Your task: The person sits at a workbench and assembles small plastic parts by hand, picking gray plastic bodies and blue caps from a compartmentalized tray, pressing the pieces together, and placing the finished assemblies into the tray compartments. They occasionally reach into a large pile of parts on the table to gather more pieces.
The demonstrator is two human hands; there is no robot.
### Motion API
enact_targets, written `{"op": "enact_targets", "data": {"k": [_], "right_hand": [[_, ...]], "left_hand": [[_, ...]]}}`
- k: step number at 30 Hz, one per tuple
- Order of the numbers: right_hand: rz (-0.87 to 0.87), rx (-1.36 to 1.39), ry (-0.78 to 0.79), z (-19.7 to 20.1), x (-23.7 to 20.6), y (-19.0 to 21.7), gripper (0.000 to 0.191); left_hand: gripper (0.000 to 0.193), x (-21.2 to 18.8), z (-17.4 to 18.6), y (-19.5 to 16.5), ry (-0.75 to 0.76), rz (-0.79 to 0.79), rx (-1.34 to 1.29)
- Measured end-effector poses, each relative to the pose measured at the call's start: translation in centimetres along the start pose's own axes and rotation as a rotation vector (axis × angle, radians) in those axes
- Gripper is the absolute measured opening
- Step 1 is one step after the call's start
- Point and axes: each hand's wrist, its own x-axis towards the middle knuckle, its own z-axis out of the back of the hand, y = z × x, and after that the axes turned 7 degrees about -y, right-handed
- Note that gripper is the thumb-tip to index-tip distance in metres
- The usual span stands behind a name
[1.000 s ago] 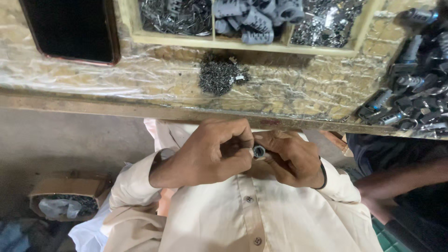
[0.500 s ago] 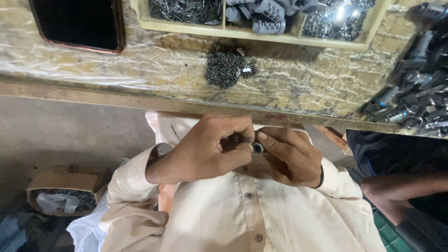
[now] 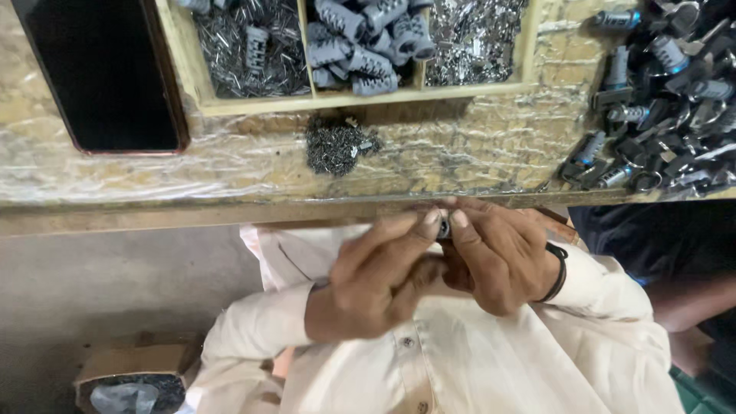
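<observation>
Your grip is narrow and closed on one small piece: both hands meet just below the front edge of the worktop (image 3: 230, 211), and between the tips of your thumbs sits a small dark metal part (image 3: 444, 227). Only a sliver of it shows, dark grey with a dull shine, seemingly round at the end that faces up; the rest is hidden by your fingers, so its full shape cannot be told. Your left hand (image 3: 376, 280) curls in from the left, thumb and forefinger pressed to the part. Your right hand (image 3: 498, 257) closes on it from the other side, with a black band (image 3: 558, 272) around that wrist. Both cream shirt sleeves run back toward your chest.

Beyond the hands, the worktop is covered in wrinkled clear plastic. A small heap of tiny dark metal bits (image 3: 333, 146) lies on it straight ahead of your grip. Behind that stands a pale wooden tray (image 3: 360, 100) with compartments: thin shiny pins at the left, grey ribbed cylinders (image 3: 368, 38) in the middle, bright small pieces at the right. A dark phone (image 3: 100, 69) lies at the far left. At the right edge is a pile of grey cylindrical lock parts (image 3: 659, 100). Down by the floor at the left sits a cardboard box (image 3: 130, 376).
</observation>
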Motion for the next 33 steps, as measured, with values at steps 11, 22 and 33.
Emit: {"op": "enact_targets", "data": {"k": [11, 22, 33], "right_hand": [[-0.166, 0.156, 0.151, -0.8, -0.6, 0.9, 0.041], [-0.567, 0.383, 0.126, -1.0, -1.0, 1.3, 0.043], [-0.787, 0.516, -0.038, -2.5, -4.1, 3.2, 0.036]], "left_hand": [[0.019, -1.8, 2.5, 3.9, 0.037, 0.291, -0.264], [0.013, -0.8, 2.6, 3.9, 0.089, 0.502, -0.696], [0.015, -2.3, 2.7, 4.0, 0.019, 0.848, -0.831]]}}
